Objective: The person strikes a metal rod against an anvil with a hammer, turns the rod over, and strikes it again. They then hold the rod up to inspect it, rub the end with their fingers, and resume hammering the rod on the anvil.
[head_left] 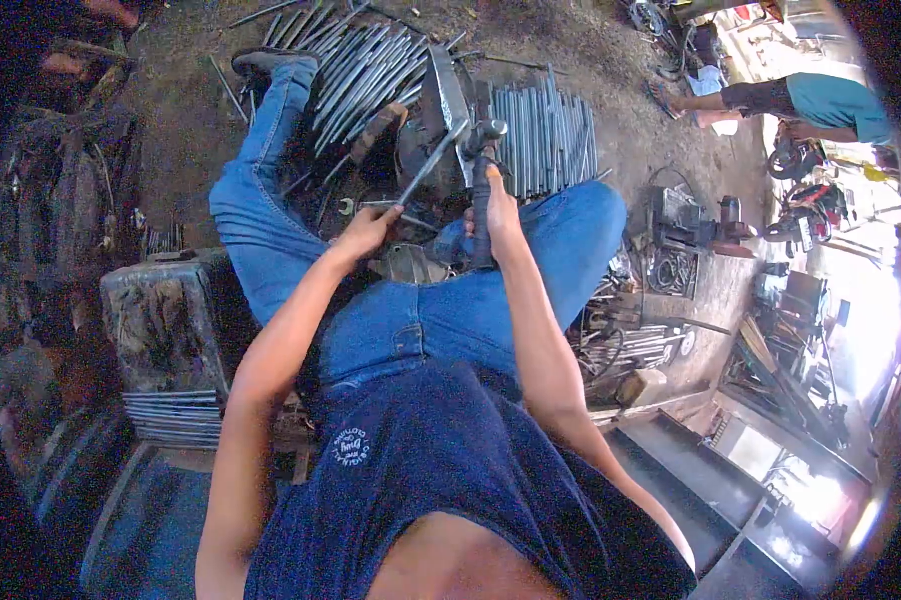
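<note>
My left hand [363, 232] is closed around the near end of a thin metal rod [426, 171], which slants up to the right. The rod's far end lies at the edge of a metal block [445, 90] between my legs. My right hand [501, 208] grips the dark handle of a hammer [491, 130], whose head is up beside the rod's far end. Whether the hammer touches the block I cannot tell. Loose metal rods [371, 85] lie in a heap left of the block, and a neater row of rods [543, 138] lies to its right.
My bent legs flank the block. A worn box-like block [161, 320] stands at the left, with stacked rods [174, 415] below. Machinery [681, 215] and more rods [636, 345] are on the right. Another person [831, 105] is at the upper right, near a motorcycle [816, 215].
</note>
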The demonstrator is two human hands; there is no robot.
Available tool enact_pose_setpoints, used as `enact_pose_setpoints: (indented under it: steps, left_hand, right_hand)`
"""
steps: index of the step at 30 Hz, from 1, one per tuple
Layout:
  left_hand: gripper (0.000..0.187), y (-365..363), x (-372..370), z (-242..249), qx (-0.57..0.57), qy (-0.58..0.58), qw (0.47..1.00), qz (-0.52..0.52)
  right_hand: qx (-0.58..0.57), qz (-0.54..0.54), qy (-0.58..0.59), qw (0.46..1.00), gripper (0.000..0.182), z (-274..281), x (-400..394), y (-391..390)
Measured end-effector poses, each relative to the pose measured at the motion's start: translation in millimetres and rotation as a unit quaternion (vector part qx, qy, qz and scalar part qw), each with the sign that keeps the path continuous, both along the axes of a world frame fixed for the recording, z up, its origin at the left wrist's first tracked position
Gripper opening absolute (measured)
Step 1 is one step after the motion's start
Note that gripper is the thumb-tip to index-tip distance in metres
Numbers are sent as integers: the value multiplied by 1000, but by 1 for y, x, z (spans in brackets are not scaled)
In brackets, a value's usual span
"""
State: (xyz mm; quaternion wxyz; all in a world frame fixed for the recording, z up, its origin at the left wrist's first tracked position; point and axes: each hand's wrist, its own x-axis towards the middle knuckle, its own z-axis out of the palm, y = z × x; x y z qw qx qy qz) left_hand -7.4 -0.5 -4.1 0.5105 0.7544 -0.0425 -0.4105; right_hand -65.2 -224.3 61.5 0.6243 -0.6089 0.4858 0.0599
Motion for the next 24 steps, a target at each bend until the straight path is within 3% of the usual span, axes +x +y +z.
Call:
enact_pose_setpoints:
  steps: [2,4,6,8,11,13,15,17,18,19,20,21,24]
  left_hand:
    - [53,0,-3,19,-14,-3,1000,15]
    - [50,0,-5,5,-72,-51,995,42]
    - [45,1,-1,-1,-37,104,994,12]
    - [43,0,-8,14,-45,97,994,35]
    - [44,1,-4,28,-30,128,991,21]
    - [44,1,-4,24,-26,119,992,17]
    - [45,0,-4,19,-24,109,994,12]
    - [47,0,-4,14,-21,73,997,21]
    - [47,-1,-1,14,-22,73,997,22]
    - [44,0,1,15,-21,101,994,19]
    - [44,0,1,18,-20,131,991,15]
    - [44,-6,-5,44,-21,-74,995,62]
    - [44,1,-5,13,-22,-26,999,28]
  right_hand:
    - [63,-8,-8,998,60,32,2,5]
    - [119,-4,-31,992,57,50,5,-2]
    - [75,23,-50,996,57,83,12,-11]
    - [42,17,-96,994,58,131,21,-18]
    - [-48,-19,-258,965,62,199,36,-24]
    - [-55,-38,-311,948,63,215,46,-25]
    - [-69,-66,-455,885,62,211,58,-24]
    - [-56,-103,-428,896,61,166,60,-16]
    - [-53,-85,-370,924,59,135,58,-5]
    - [-48,-95,-211,972,59,84,57,-4]
    - [-36,-15,-66,997,61,37,52,-5]
    - [-89,-43,-28,995,62,-74,51,-31]
    - [-8,8,-92,996,62,-14,45,-12]
